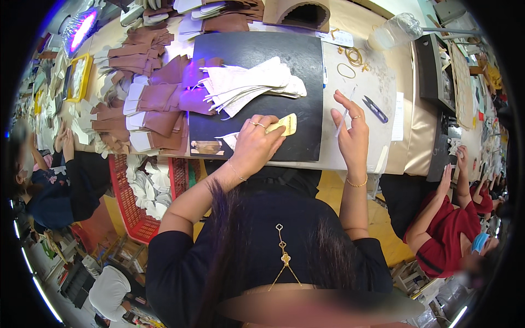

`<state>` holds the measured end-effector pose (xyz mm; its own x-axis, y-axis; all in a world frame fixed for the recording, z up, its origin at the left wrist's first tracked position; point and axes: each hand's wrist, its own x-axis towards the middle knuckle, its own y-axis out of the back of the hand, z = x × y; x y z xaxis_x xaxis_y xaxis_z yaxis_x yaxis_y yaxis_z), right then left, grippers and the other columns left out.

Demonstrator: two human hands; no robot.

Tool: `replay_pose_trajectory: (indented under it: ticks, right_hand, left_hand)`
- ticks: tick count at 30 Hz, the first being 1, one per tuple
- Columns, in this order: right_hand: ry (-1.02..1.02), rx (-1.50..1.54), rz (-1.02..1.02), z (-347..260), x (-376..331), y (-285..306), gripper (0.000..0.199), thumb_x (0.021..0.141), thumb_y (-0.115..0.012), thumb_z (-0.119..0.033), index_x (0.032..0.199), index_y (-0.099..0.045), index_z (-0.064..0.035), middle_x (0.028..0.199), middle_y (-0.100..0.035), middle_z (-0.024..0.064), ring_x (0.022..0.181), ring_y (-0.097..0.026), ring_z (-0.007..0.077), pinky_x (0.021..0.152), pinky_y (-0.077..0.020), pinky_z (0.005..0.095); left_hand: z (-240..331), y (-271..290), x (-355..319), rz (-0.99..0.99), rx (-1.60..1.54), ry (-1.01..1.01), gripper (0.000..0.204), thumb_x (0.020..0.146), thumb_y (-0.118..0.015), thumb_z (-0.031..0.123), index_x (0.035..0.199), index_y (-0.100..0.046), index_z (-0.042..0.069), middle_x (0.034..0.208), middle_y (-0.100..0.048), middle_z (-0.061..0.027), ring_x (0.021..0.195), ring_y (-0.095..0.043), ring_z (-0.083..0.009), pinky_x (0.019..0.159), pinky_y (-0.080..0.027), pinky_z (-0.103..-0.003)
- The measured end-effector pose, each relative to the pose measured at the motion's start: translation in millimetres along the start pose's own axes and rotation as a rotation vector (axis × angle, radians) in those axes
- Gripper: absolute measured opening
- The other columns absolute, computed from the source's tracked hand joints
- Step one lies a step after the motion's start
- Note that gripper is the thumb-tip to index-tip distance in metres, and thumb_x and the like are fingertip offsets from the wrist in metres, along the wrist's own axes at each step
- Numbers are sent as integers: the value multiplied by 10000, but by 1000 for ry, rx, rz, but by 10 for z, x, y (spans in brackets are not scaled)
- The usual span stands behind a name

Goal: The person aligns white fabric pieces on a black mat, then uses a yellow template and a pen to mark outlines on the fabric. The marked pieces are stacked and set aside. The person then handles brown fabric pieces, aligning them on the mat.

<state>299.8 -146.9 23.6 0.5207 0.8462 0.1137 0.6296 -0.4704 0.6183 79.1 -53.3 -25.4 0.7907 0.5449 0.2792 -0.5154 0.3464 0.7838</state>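
My left hand (pixel 252 143) is closed on a small pale yellow and white strip-shaped piece (pixel 288 125), near the front edge of a black mat (pixel 298 147). The piece's white narrow end shows on the other side of the hand. My right hand (pixel 353 136) is raised just right of the mat, thumb and fingers closed around a thin pale stick (pixel 342 120) whose tip I cannot make out. Behind my left hand, a fanned stack of similar white pieces (pixel 254 82) lies on the mat. Snips with dark blue handles (pixel 375 109) rest to the right of my right hand.
Piles of brown leather-like pieces (pixel 158 98) with white ends cover the table's left side. Rubber bands (pixel 354 56), a pen (pixel 325 75) and a clear plastic bottle (pixel 396 31) lie at the back right. A red basket (pixel 128 205) stands below. Other people sit on both sides.
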Motion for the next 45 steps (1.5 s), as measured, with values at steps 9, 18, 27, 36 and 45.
replay_pose_trajectory:
  ticks: [9,18,27,36,45]
  right_hand:
    - [-5,248,-104,-86,-212,-141,310,1073,-531,-216,1257,-668,-8,1075,-683,117,999,-638,197,902,-491,305]
    - [-70,351,-107,-39,-374,-351,262,1074,-527,-183,1113,-686,21,1013,-713,116,937,-668,192,856,-511,304]
    - [272,-43,-121,-128,-409,-445,123,932,-671,-88,1042,-689,-35,961,-715,106,862,-693,288,754,-525,390]
    - [420,-247,-211,-208,-478,-418,129,920,-691,-109,1013,-668,-22,984,-712,113,913,-686,270,851,-511,399]
    - [355,-403,-163,-31,-304,-557,378,910,-705,-183,1279,-646,-125,1485,-513,156,1395,-438,373,1119,-329,542]
  left_hand:
    - [-25,-42,-29,4,43,-24,225,822,-776,190,1024,-745,97,1128,-656,-52,1022,-582,-243,847,-468,-391]
    - [-22,-34,-28,25,37,-26,230,794,-799,163,1011,-764,96,1131,-677,-43,1009,-603,-254,847,-475,-396]
    - [59,-31,-1,-20,135,-23,197,827,-760,166,1007,-753,87,1132,-688,-60,986,-604,-245,811,-471,-390]
    - [58,-26,-4,-52,162,-31,211,828,-733,159,1027,-738,90,1133,-680,-63,1000,-597,-243,814,-469,-388]
    - [105,548,-45,36,-170,221,286,803,-792,122,1073,-728,54,1073,-627,-101,1039,-597,-307,921,-474,-433]
